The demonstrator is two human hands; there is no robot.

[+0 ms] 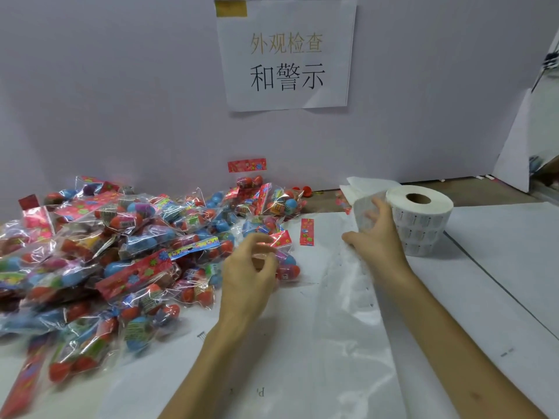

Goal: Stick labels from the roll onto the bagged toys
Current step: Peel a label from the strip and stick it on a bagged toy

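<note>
Table point(302, 373): covered in white paper sheets.
Liner point(348, 303): spent backing, trailing from under the right hand toward the viewer.
Pile point(106, 255): bagged toys heaped on the left, reaching back to the wall.
Left hand point(251, 270): fingers curled on one bag at the pile's right edge; it looks like a light pinch, though blur hides the contact.
Bag point(289, 266): lies on the table just right of the left hand, with its red header up. No label can be made out on it.
Right hand point(378, 237): holds the strip, thumb low and fingers spread on its upper part. I cannot tell if a label is already lifted.
Strip point(363, 213): rises off the roll's left side and bends down under the hand.
Card point(307, 231): loose red header, between the hands.
Roll point(423, 219): upright, touching the right hand's fingers.
Sign point(287, 55): paper taped to the wall.
Risk, label: it may fold onto itself or creased film if the bag is not held flat.
Risk, roll: a hard pull could tip or drag it.
Risk, liner: slack could snag the right forearm.
</note>
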